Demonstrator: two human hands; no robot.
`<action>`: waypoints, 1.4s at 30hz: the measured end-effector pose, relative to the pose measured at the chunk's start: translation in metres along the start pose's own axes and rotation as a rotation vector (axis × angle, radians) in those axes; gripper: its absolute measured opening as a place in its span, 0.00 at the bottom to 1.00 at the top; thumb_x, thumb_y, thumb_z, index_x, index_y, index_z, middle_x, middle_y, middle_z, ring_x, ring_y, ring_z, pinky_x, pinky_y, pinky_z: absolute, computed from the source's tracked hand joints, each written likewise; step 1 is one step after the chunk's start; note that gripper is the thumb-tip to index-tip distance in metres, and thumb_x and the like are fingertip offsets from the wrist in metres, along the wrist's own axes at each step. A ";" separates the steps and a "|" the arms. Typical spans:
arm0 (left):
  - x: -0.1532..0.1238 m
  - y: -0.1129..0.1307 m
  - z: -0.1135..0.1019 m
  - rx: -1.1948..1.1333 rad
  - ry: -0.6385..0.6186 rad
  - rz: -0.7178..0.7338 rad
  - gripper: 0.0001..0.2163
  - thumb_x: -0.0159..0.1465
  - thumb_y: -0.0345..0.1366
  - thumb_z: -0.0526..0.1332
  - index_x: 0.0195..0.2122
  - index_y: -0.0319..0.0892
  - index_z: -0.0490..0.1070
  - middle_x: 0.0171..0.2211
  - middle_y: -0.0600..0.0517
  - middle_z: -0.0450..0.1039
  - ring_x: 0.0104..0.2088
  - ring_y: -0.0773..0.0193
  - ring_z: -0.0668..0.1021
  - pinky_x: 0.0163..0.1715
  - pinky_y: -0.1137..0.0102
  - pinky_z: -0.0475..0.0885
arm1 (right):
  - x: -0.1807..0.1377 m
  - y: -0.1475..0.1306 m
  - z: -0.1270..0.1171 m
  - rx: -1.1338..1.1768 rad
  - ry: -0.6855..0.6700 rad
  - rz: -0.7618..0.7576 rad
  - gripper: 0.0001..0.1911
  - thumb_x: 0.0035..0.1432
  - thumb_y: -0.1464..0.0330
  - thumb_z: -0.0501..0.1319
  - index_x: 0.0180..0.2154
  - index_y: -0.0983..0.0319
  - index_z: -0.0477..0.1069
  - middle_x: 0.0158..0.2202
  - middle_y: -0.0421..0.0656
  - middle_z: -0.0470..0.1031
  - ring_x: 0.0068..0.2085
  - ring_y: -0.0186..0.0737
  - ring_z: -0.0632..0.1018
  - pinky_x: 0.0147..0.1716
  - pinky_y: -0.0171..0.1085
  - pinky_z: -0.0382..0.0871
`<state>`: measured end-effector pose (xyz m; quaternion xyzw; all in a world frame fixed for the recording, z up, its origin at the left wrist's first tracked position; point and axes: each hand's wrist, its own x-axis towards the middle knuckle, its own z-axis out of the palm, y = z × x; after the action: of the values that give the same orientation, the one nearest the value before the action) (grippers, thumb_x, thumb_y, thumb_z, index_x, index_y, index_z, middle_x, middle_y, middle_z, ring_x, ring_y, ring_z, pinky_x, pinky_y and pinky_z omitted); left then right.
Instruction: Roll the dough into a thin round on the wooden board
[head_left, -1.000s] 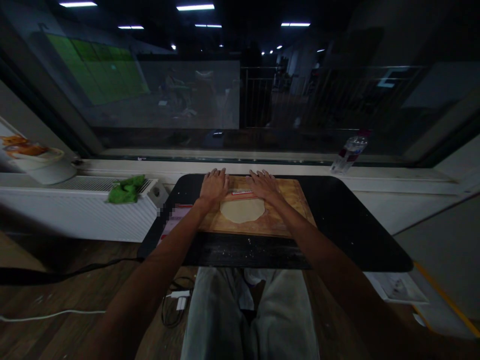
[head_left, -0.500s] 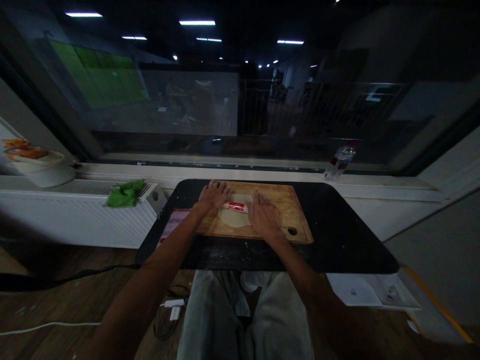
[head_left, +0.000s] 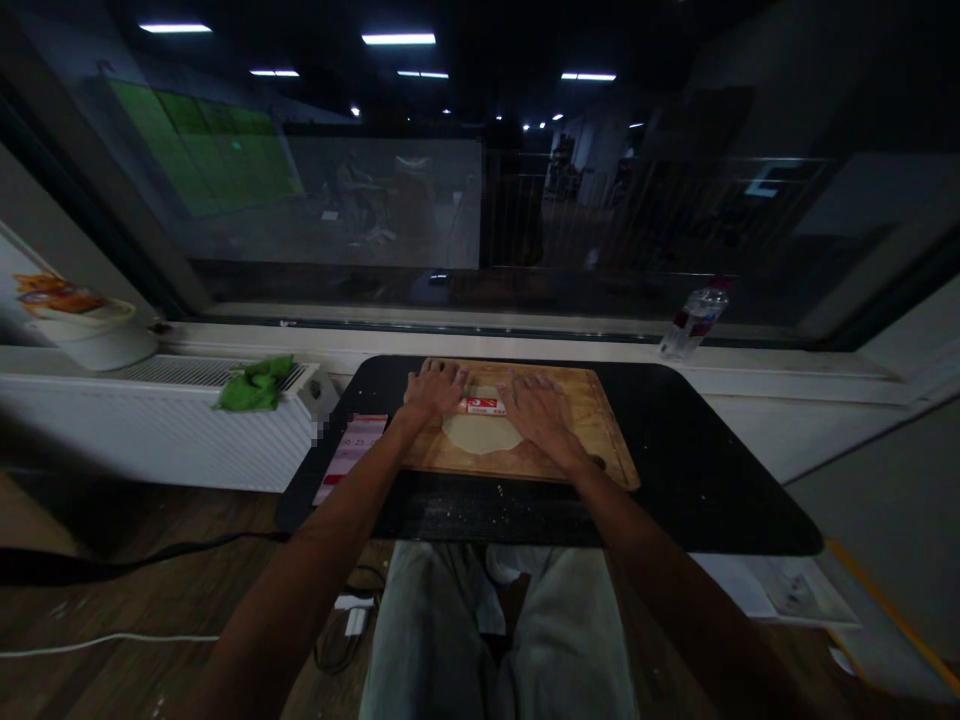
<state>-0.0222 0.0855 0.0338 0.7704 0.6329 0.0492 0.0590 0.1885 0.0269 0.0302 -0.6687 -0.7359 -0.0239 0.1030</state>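
A flat round of dough (head_left: 481,434) lies on a wooden cutting board (head_left: 596,430). Across its far part rests a rolling pin (head_left: 486,406) with a red and white wrapper or label at its middle. My left hand (head_left: 436,390) lies flat over the pin's left end, palm down and fingers stretched forward. Over the right end, my right hand (head_left: 537,404) presses with its fingers spread and pointing away from me. Both palms hide the ends of the pin. Neither hand wraps its fingers round it.
The board sits on a black table (head_left: 690,470). A phone (head_left: 351,455) with a lit screen lies left of the board. A green cloth (head_left: 256,384) and a white tub (head_left: 109,335) sit on the radiator. On the windowsill stands a plastic bottle (head_left: 694,320).
Both hands and the rolling pin have moved forward over the dough, away from me. The pin, slightly slanted before, now lies straighter across. My view has shifted a little.
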 end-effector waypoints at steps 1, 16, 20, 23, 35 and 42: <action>0.001 0.001 0.000 0.005 0.003 -0.006 0.29 0.83 0.49 0.40 0.73 0.49 0.71 0.74 0.38 0.70 0.75 0.39 0.67 0.69 0.37 0.70 | 0.006 0.002 0.000 0.008 -0.017 0.004 0.36 0.85 0.51 0.43 0.78 0.64 0.66 0.74 0.56 0.74 0.74 0.59 0.72 0.76 0.56 0.57; 0.010 0.001 -0.001 0.014 -0.012 -0.041 0.30 0.83 0.50 0.39 0.72 0.48 0.72 0.72 0.37 0.71 0.73 0.39 0.71 0.67 0.40 0.72 | 0.034 0.011 0.011 0.071 -0.093 0.038 0.43 0.83 0.42 0.40 0.82 0.59 0.58 0.82 0.53 0.61 0.82 0.60 0.60 0.80 0.61 0.46; 0.007 0.001 -0.001 0.033 -0.015 -0.009 0.29 0.83 0.48 0.39 0.72 0.49 0.73 0.72 0.37 0.73 0.73 0.38 0.71 0.68 0.38 0.71 | 0.032 0.012 0.013 0.067 -0.069 0.034 0.42 0.83 0.43 0.42 0.82 0.60 0.59 0.81 0.54 0.63 0.81 0.61 0.62 0.80 0.62 0.47; 0.005 0.001 0.000 0.038 -0.004 0.000 0.30 0.83 0.48 0.39 0.72 0.46 0.73 0.71 0.35 0.73 0.72 0.36 0.71 0.67 0.37 0.71 | 0.030 0.011 0.012 0.066 -0.052 0.033 0.41 0.83 0.44 0.43 0.81 0.61 0.61 0.80 0.55 0.65 0.81 0.61 0.63 0.80 0.62 0.48; 0.006 0.001 0.003 0.006 0.017 -0.045 0.32 0.83 0.51 0.38 0.68 0.44 0.77 0.72 0.36 0.72 0.73 0.38 0.71 0.68 0.39 0.71 | 0.023 0.008 0.008 0.034 -0.011 0.012 0.38 0.84 0.47 0.45 0.79 0.62 0.65 0.76 0.56 0.71 0.77 0.59 0.68 0.77 0.59 0.53; 0.004 0.003 0.003 0.004 0.033 -0.046 0.30 0.83 0.51 0.39 0.68 0.47 0.77 0.71 0.37 0.73 0.73 0.39 0.72 0.68 0.40 0.71 | 0.023 0.008 0.010 0.029 0.001 0.007 0.38 0.84 0.47 0.45 0.79 0.62 0.64 0.76 0.56 0.71 0.76 0.59 0.70 0.77 0.60 0.53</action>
<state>-0.0185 0.0888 0.0316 0.7550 0.6513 0.0594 0.0481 0.1938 0.0518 0.0241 -0.6699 -0.7337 -0.0134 0.1131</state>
